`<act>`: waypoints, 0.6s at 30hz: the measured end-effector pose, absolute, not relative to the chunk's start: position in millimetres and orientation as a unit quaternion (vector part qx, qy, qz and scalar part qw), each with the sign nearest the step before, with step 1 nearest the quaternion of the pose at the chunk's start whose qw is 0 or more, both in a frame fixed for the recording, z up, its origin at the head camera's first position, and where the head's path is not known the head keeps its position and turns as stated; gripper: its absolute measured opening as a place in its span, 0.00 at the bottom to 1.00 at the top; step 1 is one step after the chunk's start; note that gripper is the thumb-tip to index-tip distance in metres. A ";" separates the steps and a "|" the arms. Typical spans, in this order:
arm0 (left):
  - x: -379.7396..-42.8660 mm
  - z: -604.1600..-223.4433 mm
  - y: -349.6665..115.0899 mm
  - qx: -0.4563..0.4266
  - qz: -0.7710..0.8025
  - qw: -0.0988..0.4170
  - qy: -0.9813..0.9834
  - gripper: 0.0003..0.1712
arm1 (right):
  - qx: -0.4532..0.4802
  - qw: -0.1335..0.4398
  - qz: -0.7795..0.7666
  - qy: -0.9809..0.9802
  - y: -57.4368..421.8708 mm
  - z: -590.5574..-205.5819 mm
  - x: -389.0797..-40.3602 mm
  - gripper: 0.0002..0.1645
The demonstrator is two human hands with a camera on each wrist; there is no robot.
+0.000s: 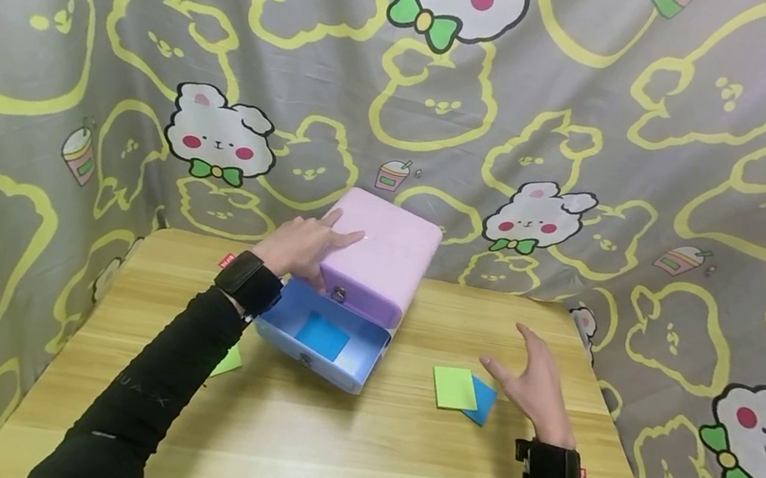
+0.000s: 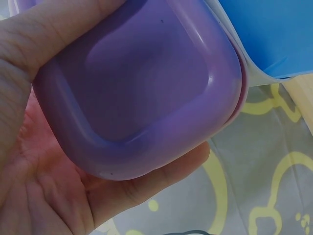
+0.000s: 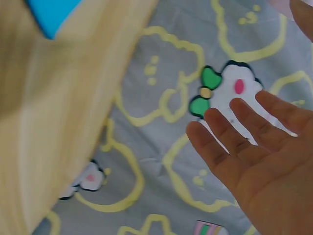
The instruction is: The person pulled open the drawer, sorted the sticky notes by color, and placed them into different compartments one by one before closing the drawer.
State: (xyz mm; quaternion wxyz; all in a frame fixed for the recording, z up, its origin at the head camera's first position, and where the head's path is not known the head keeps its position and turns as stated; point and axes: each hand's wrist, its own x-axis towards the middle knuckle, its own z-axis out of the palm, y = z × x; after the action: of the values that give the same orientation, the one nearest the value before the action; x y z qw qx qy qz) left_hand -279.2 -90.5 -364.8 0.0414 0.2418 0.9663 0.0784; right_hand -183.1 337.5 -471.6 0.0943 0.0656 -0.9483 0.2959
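My left hand (image 1: pixel 295 246) holds the pink-purple lid (image 1: pixel 381 251) of a box by its left side. In the left wrist view the thumb lies on one face of the lid (image 2: pixel 142 88) and a finger reaches along the other. The lid stands raised over the back of the light blue box base (image 1: pixel 364 354), with a small metal latch on its front. Inside the base lies a square blue paper (image 1: pixel 323 336). My right hand (image 1: pixel 539 388), fingers spread, hovers empty just right of a green sticky note (image 1: pixel 454 389) and a blue sticky note (image 1: pixel 482 401) that overlap.
Another green note (image 1: pixel 228 361) lies left of the box, partly covered by my left sleeve. The wooden table (image 1: pixel 389 477) backs onto a patterned grey curtain (image 1: pixel 334 78), which also hangs along both sides.
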 end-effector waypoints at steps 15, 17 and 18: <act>-277.6 -366.2 -89.8 0.240 0.082 0.044 0.966 0.68 | 0.038 -0.048 0.285 -0.956 349.9 -520.0 -178.9 0.65; -277.4 -365.0 -90.6 0.240 0.081 0.043 0.966 0.68 | 0.041 -0.067 0.280 -0.957 348.8 -523.6 -178.6 0.65; -277.3 -364.2 -90.9 0.240 0.081 0.043 0.966 0.68 | 0.040 -0.077 0.279 -0.956 347.9 -525.0 -178.3 0.65</act>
State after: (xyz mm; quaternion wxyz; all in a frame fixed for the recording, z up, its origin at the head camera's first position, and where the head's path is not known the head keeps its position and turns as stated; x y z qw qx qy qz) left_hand -277.3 -90.9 -364.2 0.0434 0.2400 0.9664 0.0812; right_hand -178.3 347.9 -525.0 -0.0774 0.0400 -0.9565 0.2785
